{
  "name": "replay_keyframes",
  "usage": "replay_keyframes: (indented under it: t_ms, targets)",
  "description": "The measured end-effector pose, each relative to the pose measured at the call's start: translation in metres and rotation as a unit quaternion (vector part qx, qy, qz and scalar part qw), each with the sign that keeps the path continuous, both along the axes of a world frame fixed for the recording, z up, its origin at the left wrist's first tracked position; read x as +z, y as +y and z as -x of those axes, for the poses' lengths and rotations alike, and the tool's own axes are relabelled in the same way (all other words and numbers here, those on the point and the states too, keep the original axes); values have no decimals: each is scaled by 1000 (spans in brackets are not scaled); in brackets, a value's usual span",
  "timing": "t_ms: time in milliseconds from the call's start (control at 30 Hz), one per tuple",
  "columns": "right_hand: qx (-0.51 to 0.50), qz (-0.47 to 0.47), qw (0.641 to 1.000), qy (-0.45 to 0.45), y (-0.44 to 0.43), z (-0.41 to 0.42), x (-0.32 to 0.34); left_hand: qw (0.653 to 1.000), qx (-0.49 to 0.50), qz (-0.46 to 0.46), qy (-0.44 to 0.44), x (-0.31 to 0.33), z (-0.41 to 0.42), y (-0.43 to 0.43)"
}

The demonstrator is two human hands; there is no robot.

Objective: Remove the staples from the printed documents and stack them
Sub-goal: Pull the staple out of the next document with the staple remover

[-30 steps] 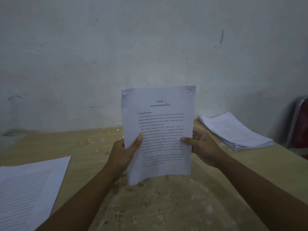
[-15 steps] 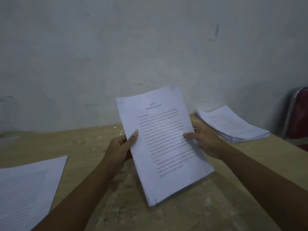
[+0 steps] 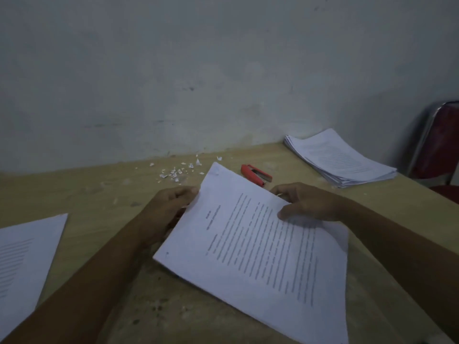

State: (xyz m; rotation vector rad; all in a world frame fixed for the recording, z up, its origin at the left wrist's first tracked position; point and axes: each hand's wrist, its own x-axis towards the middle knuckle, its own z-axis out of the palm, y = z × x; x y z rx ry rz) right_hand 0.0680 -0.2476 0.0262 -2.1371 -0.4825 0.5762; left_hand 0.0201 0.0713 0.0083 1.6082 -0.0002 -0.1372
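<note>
while both my hands clamp the printed document (image 3: 260, 249), i see the left hand (image 3: 171, 207) curled round its edge at 10 o'clock and the right hand (image 3: 308, 202) pinching the 1 o'clock edge, thumb on the printed page. the document is turned askew low over the wooden table (image 3: 99, 194); whether it touches the wood i cannot tell. just beyond it at 12 o'clock lies a red stapler (image 3: 255, 175), with torn paper scraps (image 3: 178, 170) at 11. a stack of printed documents (image 3: 340, 160) sits at 2 o'clock by the wall, a red chair (image 3: 442, 145) past it. loose printed sheets (image 3: 24, 256) lie at 8 o'clock.
</note>
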Motion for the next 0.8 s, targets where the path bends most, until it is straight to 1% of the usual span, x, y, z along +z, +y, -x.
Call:
replay_keyframes:
  t_ms: [67, 133, 200, 267, 367, 433, 500, 567, 633, 700, 800]
  targets:
    - [13, 33, 999, -11, 1, -1, -4, 1000, -18, 8, -2, -7, -1, -10]
    - [21, 71, 997, -29, 3, -2, -9, 1000, -4, 0, -7, -14, -4, -19]
    - [28, 104, 992, -63, 4, -6, -12, 999, 14, -29, -32, -24, -8, -25]
    - [16, 112, 987, -112, 6, -10, -13, 996, 22, -54, -63, -32, -10, -27]
    - [-51, 125, 974, -181, 11, -22, -12, 991, 28, -87, -94, -39, -12, -30]
    - [-109, 101, 966, -209, 17, -32, -14, 986, 26, -128, -107, -43, -13, -31]
    - [-168, 94, 949, -248, 25, -46, -17, 979, 25, -168, -114, -44, -13, -30]
    - [-212, 103, 935, -267, 35, -62, -21, 976, 22, -186, -116, -44, -13, -30]
    - [-228, 108, 928, -275, 48, -78, -26, 975, 20, -193, -112, -42, -13, -29]
    - [-246, 138, 917, -282, 60, -89, -29, 974, 19, -200, -107, -42, -13, -28]
    - [-254, 225, 902, -265, 76, -104, -38, 975, 10, -201, -99, -42, -14, -27]
